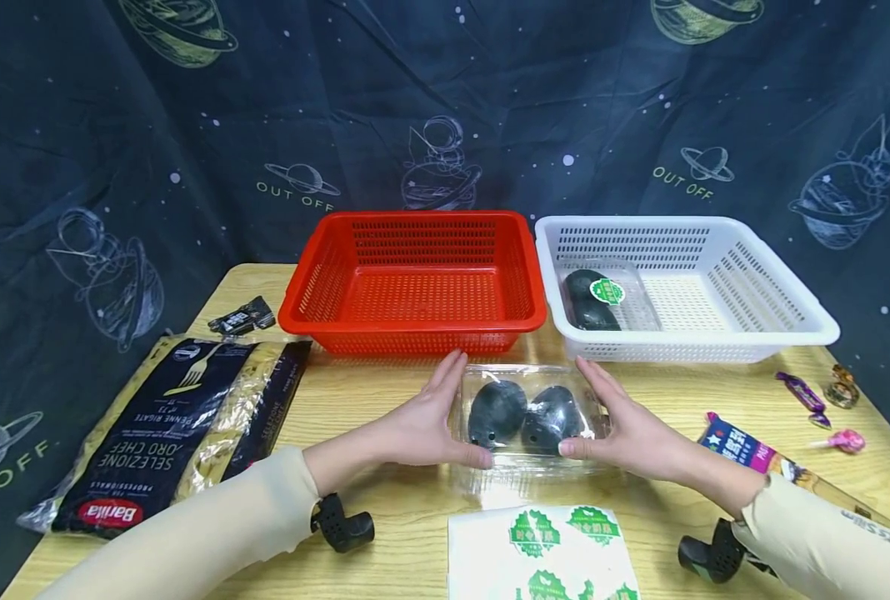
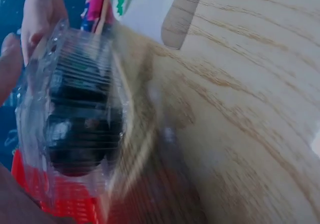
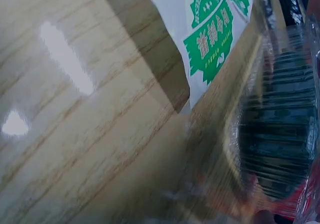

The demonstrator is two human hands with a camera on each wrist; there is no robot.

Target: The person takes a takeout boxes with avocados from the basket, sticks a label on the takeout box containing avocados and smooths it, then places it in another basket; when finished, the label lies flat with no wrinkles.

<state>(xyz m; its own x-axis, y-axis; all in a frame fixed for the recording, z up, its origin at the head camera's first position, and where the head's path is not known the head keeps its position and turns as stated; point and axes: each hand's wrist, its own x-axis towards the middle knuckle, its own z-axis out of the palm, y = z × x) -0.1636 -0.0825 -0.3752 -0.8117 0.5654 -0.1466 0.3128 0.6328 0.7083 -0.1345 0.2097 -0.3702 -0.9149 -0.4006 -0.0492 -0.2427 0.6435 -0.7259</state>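
A clear plastic clamshell box [image 1: 531,462] with two dark, egg-shaped fruits that look like avocados [image 1: 497,410] sits before me, its lid over them. My left hand [image 1: 433,421] grips the box's left side, thumb at the near edge and fingers reaching toward the far corner. On the opposite end, my right hand [image 1: 625,425] holds it the same way. The left wrist view shows the ribbed side of the box [image 2: 82,93] close up, and a ribbed wall also covers a dark fruit [image 3: 277,124] in the right wrist view. Nearer me lies a sheet of green stickers [image 1: 482,550].
Behind the box stand a red basket [image 1: 415,323] and a white basket [image 1: 700,337], the latter holding a stickered box [image 1: 643,304]. A penne bag [image 1: 167,425] and black packet [image 1: 242,317] lie left; a long snack packet [image 1: 752,454], wrapped candies [image 1: 805,396] and lollipop [image 1: 848,441] lie right.
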